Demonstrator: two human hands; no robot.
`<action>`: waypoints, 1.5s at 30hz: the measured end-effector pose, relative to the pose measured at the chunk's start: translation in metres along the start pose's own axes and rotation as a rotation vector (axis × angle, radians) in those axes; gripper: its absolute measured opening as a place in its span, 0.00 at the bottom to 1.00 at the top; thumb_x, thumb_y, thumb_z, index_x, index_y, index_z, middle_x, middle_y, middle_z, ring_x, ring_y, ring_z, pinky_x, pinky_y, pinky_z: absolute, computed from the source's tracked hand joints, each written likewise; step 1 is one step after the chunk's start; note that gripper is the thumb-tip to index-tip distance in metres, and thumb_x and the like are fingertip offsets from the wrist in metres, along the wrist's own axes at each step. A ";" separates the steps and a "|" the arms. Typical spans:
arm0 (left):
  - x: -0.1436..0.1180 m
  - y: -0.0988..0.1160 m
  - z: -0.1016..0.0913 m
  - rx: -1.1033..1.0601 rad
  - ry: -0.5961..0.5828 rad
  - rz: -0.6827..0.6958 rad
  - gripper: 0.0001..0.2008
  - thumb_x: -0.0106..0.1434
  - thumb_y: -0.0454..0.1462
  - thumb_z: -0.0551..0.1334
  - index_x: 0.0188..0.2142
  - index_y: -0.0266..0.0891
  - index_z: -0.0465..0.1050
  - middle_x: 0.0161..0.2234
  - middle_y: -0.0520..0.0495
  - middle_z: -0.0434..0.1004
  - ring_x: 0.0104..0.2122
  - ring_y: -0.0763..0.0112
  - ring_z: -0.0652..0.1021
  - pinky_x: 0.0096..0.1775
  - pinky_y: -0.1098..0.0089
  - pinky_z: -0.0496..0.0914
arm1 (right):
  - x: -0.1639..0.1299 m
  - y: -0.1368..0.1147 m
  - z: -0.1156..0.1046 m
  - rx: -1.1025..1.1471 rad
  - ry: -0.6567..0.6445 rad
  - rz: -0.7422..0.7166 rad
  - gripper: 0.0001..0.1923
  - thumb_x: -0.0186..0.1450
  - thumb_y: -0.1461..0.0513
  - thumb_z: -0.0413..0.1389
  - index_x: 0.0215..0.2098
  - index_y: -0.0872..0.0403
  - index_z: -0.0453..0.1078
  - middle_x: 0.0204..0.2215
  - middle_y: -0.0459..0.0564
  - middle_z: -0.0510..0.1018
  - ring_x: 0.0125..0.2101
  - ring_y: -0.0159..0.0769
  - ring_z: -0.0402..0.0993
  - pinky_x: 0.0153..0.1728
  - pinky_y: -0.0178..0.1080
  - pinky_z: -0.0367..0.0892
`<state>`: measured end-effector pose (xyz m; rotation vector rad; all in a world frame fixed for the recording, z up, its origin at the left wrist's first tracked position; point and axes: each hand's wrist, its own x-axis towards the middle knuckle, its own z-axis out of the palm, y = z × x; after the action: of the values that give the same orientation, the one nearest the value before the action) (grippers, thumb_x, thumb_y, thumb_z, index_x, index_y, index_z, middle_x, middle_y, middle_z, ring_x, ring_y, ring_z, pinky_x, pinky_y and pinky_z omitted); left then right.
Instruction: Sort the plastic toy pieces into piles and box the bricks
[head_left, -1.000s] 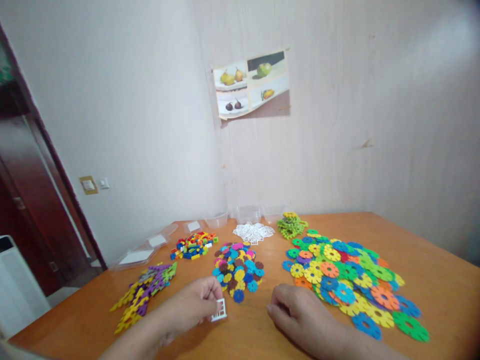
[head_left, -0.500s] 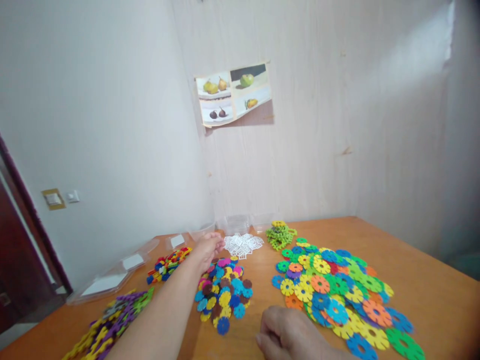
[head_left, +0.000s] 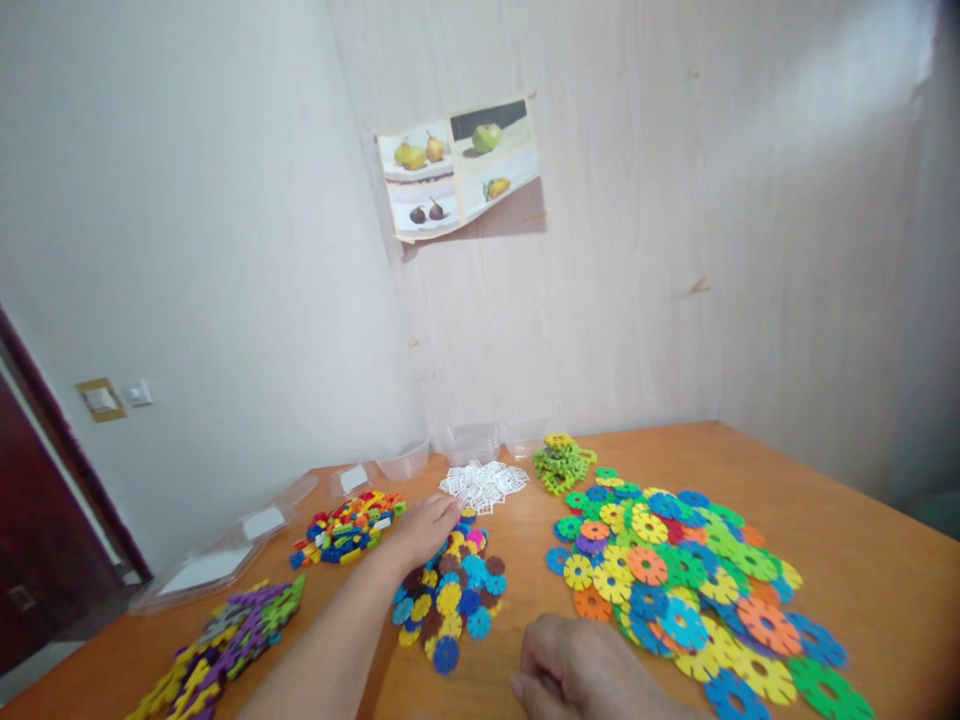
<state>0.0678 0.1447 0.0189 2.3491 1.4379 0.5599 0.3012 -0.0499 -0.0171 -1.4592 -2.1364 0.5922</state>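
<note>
Reaching across the worktop [head_left: 825, 480], the left hand [head_left: 429, 527] lay loosely open over the small coloured discs [head_left: 450, 590], just short of the white lattice pieces [head_left: 484, 484]. The right hand [head_left: 585, 675], curled closed and apparently empty, rested beside the large flower discs [head_left: 697, 580], sorted by type.
</note>
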 end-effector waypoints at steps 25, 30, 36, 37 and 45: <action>-0.034 0.002 0.013 0.079 -0.088 0.066 0.31 0.69 0.58 0.44 0.55 0.45 0.74 0.56 0.43 0.73 0.59 0.61 0.68 0.62 0.63 0.56 | -0.003 -0.004 -0.005 -0.007 0.011 -0.037 0.07 0.62 0.59 0.54 0.28 0.52 0.70 0.27 0.44 0.79 0.26 0.30 0.71 0.24 0.31 0.53; -0.044 0.009 0.013 0.065 -0.063 0.030 0.32 0.68 0.59 0.44 0.54 0.45 0.75 0.57 0.43 0.73 0.58 0.60 0.69 0.62 0.62 0.57 | -0.004 -0.010 -0.010 -0.011 -0.003 -0.030 0.06 0.62 0.60 0.54 0.28 0.52 0.70 0.27 0.45 0.79 0.27 0.31 0.72 0.25 0.31 0.54; -0.049 0.016 0.011 -0.078 -0.012 -0.057 0.35 0.65 0.61 0.47 0.53 0.41 0.77 0.60 0.41 0.72 0.62 0.56 0.67 0.64 0.61 0.54 | -0.005 -0.013 -0.013 -0.002 -0.032 -0.033 0.07 0.63 0.60 0.54 0.28 0.52 0.71 0.27 0.45 0.79 0.27 0.31 0.72 0.25 0.31 0.54; -0.050 0.016 0.011 -0.098 0.003 -0.086 0.36 0.64 0.62 0.48 0.54 0.40 0.76 0.61 0.40 0.71 0.63 0.55 0.66 0.64 0.61 0.53 | -0.005 -0.013 -0.013 -0.004 -0.027 -0.033 0.07 0.63 0.60 0.54 0.28 0.52 0.71 0.27 0.45 0.79 0.27 0.31 0.72 0.25 0.31 0.54; -0.054 0.019 0.004 -0.253 0.062 -0.127 0.38 0.64 0.63 0.47 0.54 0.38 0.76 0.61 0.41 0.71 0.63 0.55 0.66 0.65 0.61 0.54 | -0.005 -0.010 -0.010 -0.015 0.018 -0.028 0.06 0.61 0.61 0.54 0.27 0.52 0.70 0.26 0.44 0.78 0.26 0.29 0.70 0.25 0.31 0.53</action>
<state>0.0619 0.0882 0.0156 2.0463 1.4385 0.7386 0.3009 -0.0572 -0.0040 -1.4346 -2.1485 0.5518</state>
